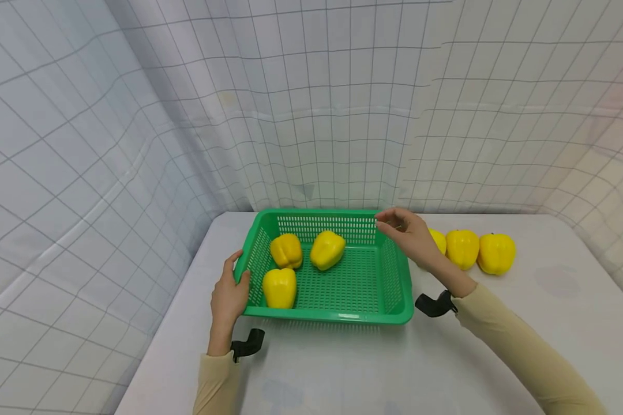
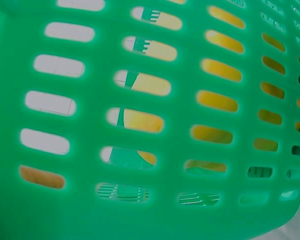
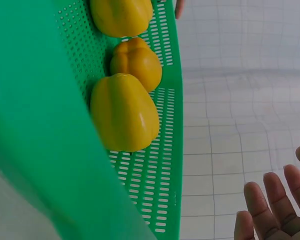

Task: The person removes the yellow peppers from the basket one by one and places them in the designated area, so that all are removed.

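Observation:
A green slotted plastic basket (image 1: 337, 316) sits on the white table. Inside it, toward the left, are three yellow bell peppers: a front one (image 1: 279, 288), one behind it (image 1: 286, 251) and one nearer the middle (image 1: 327, 250). My left hand (image 1: 230, 294) grips the basket's left rim, thumb over the edge. Slotted basket wall (image 2: 90, 120) fills the left wrist view, yellow showing through it. Above the back right corner of the basket is my right hand (image 1: 407, 233), empty, fingers loosely bent. The right wrist view shows its spread fingers (image 3: 277, 200) apart from the peppers.
Three more yellow bell peppers stand in a row on the table right of the basket: one partly behind my right hand (image 1: 438, 241), a middle one (image 1: 462, 249) and an outer one (image 1: 496, 253). White grid-patterned cloth (image 1: 322, 115) hangs close behind the basket and along both sides.

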Motion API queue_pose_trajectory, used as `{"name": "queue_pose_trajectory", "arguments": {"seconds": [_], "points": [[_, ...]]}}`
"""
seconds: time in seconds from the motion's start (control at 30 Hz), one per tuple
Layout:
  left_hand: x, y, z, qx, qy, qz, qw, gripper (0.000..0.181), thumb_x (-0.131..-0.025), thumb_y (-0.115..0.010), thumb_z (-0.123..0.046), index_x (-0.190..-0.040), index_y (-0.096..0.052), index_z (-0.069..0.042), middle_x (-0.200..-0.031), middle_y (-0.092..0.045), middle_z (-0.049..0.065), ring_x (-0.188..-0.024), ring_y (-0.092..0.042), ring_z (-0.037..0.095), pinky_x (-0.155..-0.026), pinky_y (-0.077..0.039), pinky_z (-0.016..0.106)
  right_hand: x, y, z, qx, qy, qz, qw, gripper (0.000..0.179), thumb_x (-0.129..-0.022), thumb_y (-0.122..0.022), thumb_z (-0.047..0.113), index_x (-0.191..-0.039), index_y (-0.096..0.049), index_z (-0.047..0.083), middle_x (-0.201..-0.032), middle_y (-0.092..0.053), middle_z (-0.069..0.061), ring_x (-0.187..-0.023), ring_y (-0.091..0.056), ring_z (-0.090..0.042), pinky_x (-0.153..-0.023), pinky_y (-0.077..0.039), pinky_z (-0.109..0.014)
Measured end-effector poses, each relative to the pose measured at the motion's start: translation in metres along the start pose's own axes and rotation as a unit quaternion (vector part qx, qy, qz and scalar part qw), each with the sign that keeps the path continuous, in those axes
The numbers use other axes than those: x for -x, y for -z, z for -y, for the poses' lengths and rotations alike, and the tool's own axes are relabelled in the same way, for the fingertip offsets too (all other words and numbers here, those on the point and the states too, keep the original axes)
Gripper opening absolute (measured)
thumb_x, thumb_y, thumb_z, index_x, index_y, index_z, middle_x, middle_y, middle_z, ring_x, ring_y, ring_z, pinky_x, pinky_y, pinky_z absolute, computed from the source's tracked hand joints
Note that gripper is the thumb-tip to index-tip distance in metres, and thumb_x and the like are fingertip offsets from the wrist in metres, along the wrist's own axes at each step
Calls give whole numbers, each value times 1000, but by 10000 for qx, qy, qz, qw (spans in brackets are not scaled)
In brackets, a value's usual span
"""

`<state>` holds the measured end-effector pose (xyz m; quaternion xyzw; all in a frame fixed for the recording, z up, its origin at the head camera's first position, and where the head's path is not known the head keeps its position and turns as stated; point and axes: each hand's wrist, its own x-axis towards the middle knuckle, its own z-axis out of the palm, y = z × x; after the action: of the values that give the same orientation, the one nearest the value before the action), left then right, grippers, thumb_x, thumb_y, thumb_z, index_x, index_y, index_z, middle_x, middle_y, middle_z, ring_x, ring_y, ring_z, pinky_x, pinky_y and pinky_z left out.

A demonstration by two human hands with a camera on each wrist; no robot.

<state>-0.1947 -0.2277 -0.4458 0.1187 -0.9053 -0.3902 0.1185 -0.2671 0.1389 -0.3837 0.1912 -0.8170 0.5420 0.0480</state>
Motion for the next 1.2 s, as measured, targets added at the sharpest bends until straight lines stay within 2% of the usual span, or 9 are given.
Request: {"name": "queue_pose_trajectory", "arguments": {"seconds": [0.13, 0.3, 0.57, 0.8, 1.0, 1.2], "points": [[0, -1, 0, -24, -12, 4, 10000, 49, -98, -49, -22, -145, -36, -17, -76, -60, 16, -49, -48, 23, -42, -34, 32, -8, -6, 3, 163, 58, 187, 9997, 27, -94, -61, 26, -112, -62, 6, -105, -62, -7, -86, -57, -23, -73, -46, -37], [-1, -1, 1, -42, -37, -18, 10000, 49, -98, -49, -22, -145, -36, -17, -73, -59, 15, -48, -47, 23, -42, -34, 32, -18, -14, 6, 371, 206, 414, 9982, 28, -94, -61, 26, -113, -62, 6, -109, -62, -7, -93, -58, -23, -75, -48, -38], [-1, -2, 2, -27, -40, -32, 10000, 48, -98, -48, -22, -145, -36, -17, -70, -57, 15, -48, -47, 24, -42, -33, 32, -33, -29, 6, 473, 131, 876, 9949, 32, -94, -61, 26, -118, -60, 5, -112, -60, -9, -95, -58, -24, -74, -48, -39], [-1, -3, 1, -35, -25, -68, 10000, 49, -98, -49, -22, -145, -36, -17, -75, -59, 17, -49, -48, 24, -42, -34, 32, -44, -46, 2, 584, -488, 1357, 9878, 47, -94, -60, 30, -130, -51, 1, -124, -55, -17, -106, -55, -31, -83, -47, -42], [-1, -3, 1, -45, -11, -60, 10000, 48, -98, -49, -22, -145, -36, -18, -75, -60, 17, -49, -48, 24, -42, -34, 32, -51, -62, -9, 1044, -658, 1666, 9783, 59, -93, -60, 33, -136, -43, -3, -130, -48, -24, -115, -49, -36, -87, -45, -45], [0, -3, 2, -49, 10, -52, 10000, 49, -98, -48, -22, -145, -36, -18, -73, -59, 16, -48, -47, 23, -42, -33, 32, -57, -77, -16, 1448, -1019, 1844, 9668, 68, -91, -61, 41, -137, -40, -4, -132, -46, -24, -117, -48, -35, -89, -43, -45]]}}
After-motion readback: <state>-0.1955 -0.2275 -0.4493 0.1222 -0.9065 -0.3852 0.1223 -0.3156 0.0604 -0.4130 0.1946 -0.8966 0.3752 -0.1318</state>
